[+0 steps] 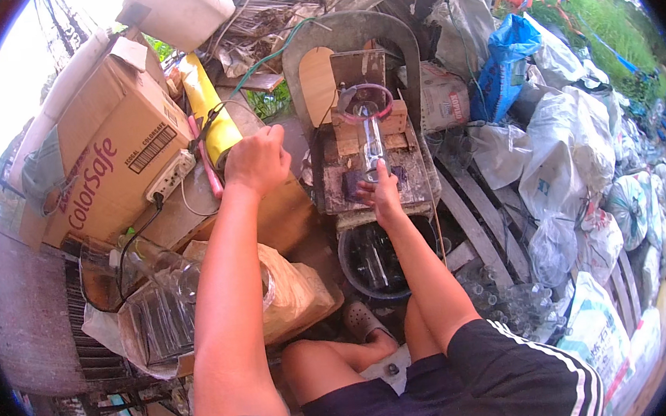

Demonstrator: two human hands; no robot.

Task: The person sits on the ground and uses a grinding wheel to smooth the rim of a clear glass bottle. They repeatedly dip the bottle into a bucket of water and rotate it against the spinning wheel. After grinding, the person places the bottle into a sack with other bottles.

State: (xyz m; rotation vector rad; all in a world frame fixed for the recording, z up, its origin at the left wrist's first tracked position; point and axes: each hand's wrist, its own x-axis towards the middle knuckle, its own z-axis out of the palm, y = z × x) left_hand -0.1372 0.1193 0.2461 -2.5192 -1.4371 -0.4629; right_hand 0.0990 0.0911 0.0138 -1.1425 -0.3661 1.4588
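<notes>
My right hand [383,195] grips the lower end of a clear glass bottle [370,131], fingers and thumb wrapped round it. That bottle lies along a worn wooden stand [333,180], its far part by a pinkish ring [383,94]. A wooden block [396,119] sits behind and beside it. My left hand [257,163] is raised to the left of the stand, its fingers curled into a fist; what it holds, if anything, is hidden. Close by it are a yellow cylinder [209,100] and a pink-handled tool [210,171].
Under the stand, a dark basin [351,273] holds glassware. At left are a cardboard box [101,140], a white power strip [170,176] with cords, and a paper bag [308,288] beside glass bottles [153,261]. Glass pieces [505,308] and plastic sacks [566,143] pile up at right.
</notes>
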